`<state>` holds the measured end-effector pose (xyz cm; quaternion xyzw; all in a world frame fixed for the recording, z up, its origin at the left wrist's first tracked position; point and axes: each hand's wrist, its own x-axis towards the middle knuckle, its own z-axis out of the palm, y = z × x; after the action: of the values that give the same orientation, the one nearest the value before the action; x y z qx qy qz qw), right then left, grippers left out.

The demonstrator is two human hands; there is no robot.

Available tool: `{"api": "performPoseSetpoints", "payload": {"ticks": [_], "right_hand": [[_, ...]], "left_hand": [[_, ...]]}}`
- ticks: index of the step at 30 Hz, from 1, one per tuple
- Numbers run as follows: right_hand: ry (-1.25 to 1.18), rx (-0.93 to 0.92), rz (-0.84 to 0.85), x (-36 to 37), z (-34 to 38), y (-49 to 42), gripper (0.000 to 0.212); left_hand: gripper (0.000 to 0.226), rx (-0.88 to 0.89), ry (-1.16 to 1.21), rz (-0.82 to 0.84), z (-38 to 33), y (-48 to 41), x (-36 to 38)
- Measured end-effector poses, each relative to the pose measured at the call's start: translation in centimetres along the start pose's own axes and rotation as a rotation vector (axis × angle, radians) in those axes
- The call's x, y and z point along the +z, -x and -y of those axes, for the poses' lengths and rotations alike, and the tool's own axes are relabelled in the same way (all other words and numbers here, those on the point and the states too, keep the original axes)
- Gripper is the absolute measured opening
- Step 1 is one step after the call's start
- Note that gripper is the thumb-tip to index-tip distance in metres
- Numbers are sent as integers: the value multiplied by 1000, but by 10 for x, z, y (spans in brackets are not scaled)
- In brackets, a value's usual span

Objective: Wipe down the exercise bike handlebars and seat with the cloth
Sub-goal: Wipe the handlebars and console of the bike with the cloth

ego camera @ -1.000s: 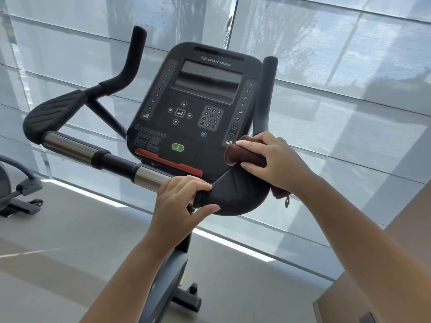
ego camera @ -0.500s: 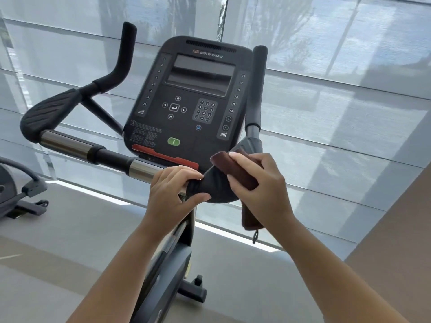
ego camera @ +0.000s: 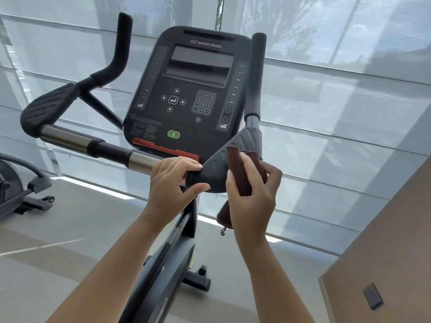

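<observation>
- A dark red cloth (ego camera: 240,170) is held folded against the right elbow pad (ego camera: 219,169) of the handlebars, draped across the pad's outer end.
- The cloth's lower end (ego camera: 225,216) hangs down below the pad, just beside the right wrist, with a small loop dangling from it.
- The cloth is gripped by the right hand (ego camera: 253,194), fingers curled over it from the front and the thumb hidden behind; the cloth is pressed onto the pad by them.
- The bar is clasped by the left hand (ego camera: 173,183) just left of the pad, fingers wrapped over the top and the thumb (ego camera: 198,188) closed underneath, touching the pad's inner edge.
- The two hands are near each other, with only the bare part of the pad between them.
- A chrome sleeve (ego camera: 140,162) of the bar is seen just left of the left hand; a second one (ego camera: 65,137) lies farther left, next to the left elbow pad (ego camera: 49,108).
- Two upright grips are seen: one (ego camera: 257,73) above the right hand, one (ego camera: 120,45) well up and left of the left hand.
- The console (ego camera: 193,89), screen dark, stands above and between the hands; a green button (ego camera: 173,134) and a red strip (ego camera: 165,149) lie just above the left hand.
- The bike's frame (ego camera: 168,271) runs down between the forearms to a floor foot (ego camera: 198,279).
- The seat is not seen.
- Another machine (ego camera: 16,187) stands on the floor well left of the left arm.
</observation>
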<state>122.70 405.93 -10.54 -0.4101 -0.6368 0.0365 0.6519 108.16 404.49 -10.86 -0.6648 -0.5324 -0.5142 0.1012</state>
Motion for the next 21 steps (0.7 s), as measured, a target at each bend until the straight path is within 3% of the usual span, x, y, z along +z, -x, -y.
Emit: {"api": "performPoseSetpoints", "payload": {"ticks": [4,11,15,21], "right_hand": [[11,-78,59,-8,2,-15,40],[208,58,-46,2,15,-30,39],[376,43,-28,14,28,-19,31],[387,83,-125,33,47,1,34]], "left_hand": [[48,9,-13,78,-1,0,-7],[38,130,-9,199,14,-7,-23],[40,163,-20,175,21,-7,-23],[36,155,47,107,27,-7,-18]]}}
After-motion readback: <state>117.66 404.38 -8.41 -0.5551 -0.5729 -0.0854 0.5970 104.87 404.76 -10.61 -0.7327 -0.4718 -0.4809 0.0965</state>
